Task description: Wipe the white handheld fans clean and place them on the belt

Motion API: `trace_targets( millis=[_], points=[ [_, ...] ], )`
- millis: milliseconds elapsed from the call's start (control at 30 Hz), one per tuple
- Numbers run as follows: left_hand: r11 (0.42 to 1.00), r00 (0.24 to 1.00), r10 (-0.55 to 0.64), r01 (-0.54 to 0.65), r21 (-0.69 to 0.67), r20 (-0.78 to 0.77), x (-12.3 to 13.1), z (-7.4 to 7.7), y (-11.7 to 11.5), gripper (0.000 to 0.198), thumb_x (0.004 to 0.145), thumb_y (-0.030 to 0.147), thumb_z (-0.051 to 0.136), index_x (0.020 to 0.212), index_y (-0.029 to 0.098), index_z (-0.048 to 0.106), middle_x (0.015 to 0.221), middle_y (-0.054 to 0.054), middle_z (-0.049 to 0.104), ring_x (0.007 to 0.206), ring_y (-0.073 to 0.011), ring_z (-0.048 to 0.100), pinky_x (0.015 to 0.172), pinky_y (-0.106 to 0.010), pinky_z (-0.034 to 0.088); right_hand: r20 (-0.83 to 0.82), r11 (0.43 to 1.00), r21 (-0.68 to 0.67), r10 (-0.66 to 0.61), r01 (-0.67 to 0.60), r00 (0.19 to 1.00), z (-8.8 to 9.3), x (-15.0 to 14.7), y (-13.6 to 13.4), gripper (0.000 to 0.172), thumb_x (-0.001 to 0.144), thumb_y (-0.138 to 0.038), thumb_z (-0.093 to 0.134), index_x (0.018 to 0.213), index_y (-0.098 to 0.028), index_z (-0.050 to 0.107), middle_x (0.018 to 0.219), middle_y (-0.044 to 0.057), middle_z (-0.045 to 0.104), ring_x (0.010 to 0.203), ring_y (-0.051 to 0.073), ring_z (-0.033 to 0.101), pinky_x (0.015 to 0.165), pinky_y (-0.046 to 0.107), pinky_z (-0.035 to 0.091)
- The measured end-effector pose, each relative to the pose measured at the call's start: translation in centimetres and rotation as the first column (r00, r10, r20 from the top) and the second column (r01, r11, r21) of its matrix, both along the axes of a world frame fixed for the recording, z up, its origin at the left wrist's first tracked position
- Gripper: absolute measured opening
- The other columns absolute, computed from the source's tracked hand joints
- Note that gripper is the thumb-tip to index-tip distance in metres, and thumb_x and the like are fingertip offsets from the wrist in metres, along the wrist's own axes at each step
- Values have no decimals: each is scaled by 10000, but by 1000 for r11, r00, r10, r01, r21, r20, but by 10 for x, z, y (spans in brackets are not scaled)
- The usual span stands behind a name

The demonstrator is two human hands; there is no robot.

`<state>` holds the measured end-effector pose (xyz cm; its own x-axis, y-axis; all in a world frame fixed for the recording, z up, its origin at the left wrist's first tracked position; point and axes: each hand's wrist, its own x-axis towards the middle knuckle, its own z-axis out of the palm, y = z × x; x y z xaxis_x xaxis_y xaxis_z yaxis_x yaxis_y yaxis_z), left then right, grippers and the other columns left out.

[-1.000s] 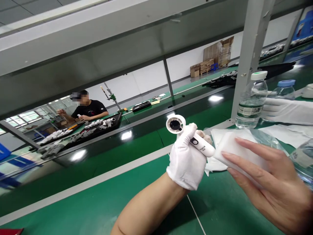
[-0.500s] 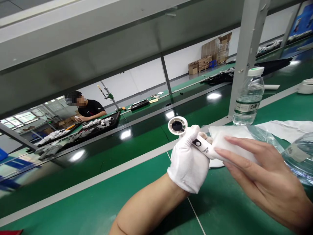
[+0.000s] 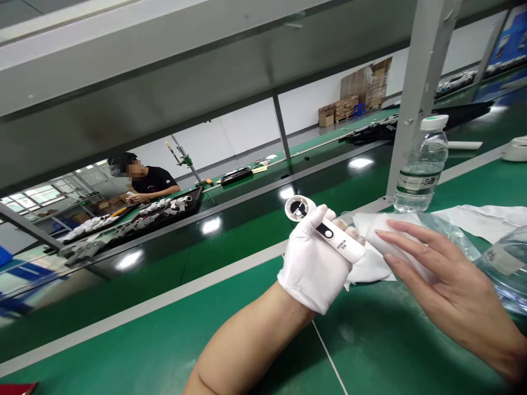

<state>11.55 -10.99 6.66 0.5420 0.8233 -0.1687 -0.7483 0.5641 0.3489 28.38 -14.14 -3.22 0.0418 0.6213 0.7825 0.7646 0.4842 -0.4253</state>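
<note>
My left hand (image 3: 315, 258), in a white cotton glove, is closed around a small white handheld fan (image 3: 341, 244). The round fan head (image 3: 298, 208) with its dark hub sticks out above the thumb, and the handle with a black button panel and printed lettering points down to the right. My bare right hand (image 3: 448, 280) grips a soft white block (image 3: 403, 247) that looks like a sponge; the fingers cover part of it. A narrow gap lies between the block and the handle's end. White cloth (image 3: 370, 266) lies on the green table beneath.
A water bottle (image 3: 422, 164) stands by the grey post (image 3: 420, 82); another clear bottle (image 3: 508, 263) is at the right edge. White cloth (image 3: 486, 216) lies behind my right hand. Across the conveyor, a person (image 3: 150, 181) works beside a tray of white parts (image 3: 177, 206).
The white block has come away from the handle's lower end, which now shows fully. My right hand has shifted slightly right, and the fan has turned a little.
</note>
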Motion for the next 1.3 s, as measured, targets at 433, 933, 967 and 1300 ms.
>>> trace_targets(
  millis=[433, 933, 967, 1300],
  points=[
    [994, 994, -108, 108, 28, 8, -4, 0, -2, 84, 801, 94, 470, 804, 139, 541, 715, -1, 498, 669, -129, 540, 843, -376, 467, -2, 996, 86, -23, 23, 1000, 0, 1, 0, 372, 894, -362, 542, 1266, -356, 562, 1348, -31, 527, 1220, 138, 522, 1037, 261, 441],
    [988, 996, 21, -7, 156, -87, 0, -1, -6, 95, 795, 143, 536, 873, 134, 590, 696, 1, 475, 618, -107, 492, 697, -267, 438, 81, 960, 278, -62, 37, 995, 6, -5, -16, 603, 824, -162, 642, 1330, -450, 484, 1358, 22, 516, 1158, 210, 555, 986, 412, 470],
    [985, 994, 50, -33, 167, -101, 1, 0, -7, 100, 801, 137, 529, 880, 135, 589, 704, -1, 477, 621, -106, 495, 688, -260, 436, 115, 960, 280, -59, 24, 992, 7, -6, -17, 619, 817, -155, 647, 1334, -450, 480, 1347, 35, 518, 1155, 223, 554, 979, 427, 468],
    [971, 966, 209, -187, 149, -151, 10, -3, -12, 148, 762, 94, 556, 904, 119, 589, 710, 1, 501, 624, -74, 511, 662, -195, 426, 337, 959, 256, 30, -122, 941, 7, -15, -24, 611, 823, -139, 616, 1377, -347, 465, 1240, 97, 575, 1161, 286, 515, 942, 479, 437]
  ],
)
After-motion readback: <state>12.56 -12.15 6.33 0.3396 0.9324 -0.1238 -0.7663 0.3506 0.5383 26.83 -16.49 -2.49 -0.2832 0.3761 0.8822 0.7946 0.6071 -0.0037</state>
